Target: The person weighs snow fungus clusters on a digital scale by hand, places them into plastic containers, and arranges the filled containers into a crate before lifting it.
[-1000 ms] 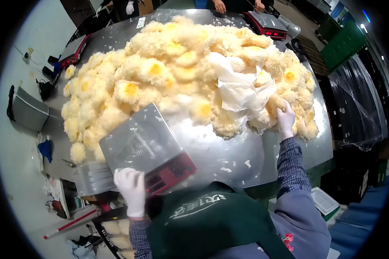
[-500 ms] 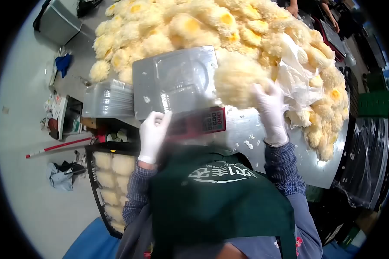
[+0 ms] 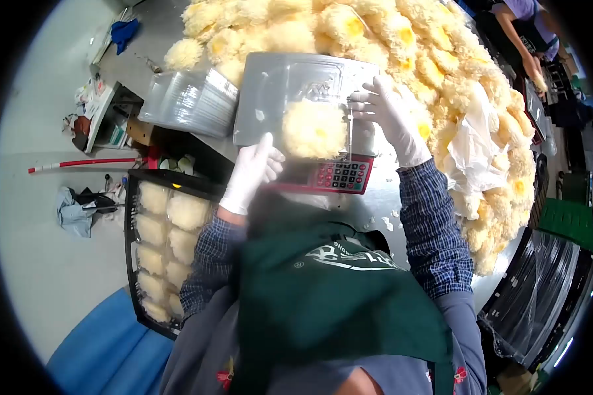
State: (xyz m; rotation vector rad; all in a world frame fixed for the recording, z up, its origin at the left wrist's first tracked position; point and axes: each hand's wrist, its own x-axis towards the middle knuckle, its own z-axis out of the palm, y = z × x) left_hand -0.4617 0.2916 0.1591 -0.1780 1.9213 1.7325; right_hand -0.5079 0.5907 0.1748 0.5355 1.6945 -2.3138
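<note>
A frilly pale-yellow mushroom (image 3: 314, 130) sits in the lower part of a clear plastic box (image 3: 319, 74) on the grey scale platform (image 3: 260, 99). Near the platform's front-left edge, my gloved left hand (image 3: 250, 172) is empty, its thumb raised and fingers loosely curled. My gloved right hand (image 3: 390, 122) hovers at the box's right side with fingers spread, holding nothing. Whether its fingertips touch the box I cannot tell. Below the platform shows the scale's red keypad panel (image 3: 341, 174).
A large mushroom heap (image 3: 441, 72) covers the table's back and right, with a crumpled white plastic sheet (image 3: 474, 148) on it. Nested clear boxes (image 3: 191, 104) stand left of the scale. A black crate (image 3: 133, 247) holds several filled packs. Another person's arm (image 3: 517, 39) shows at back right.
The mushroom, blurred beside my right hand earlier, now rests in the box on the scale. My right hand has let go and opened. My left hand has moved off the platform edge; the view has shifted.
</note>
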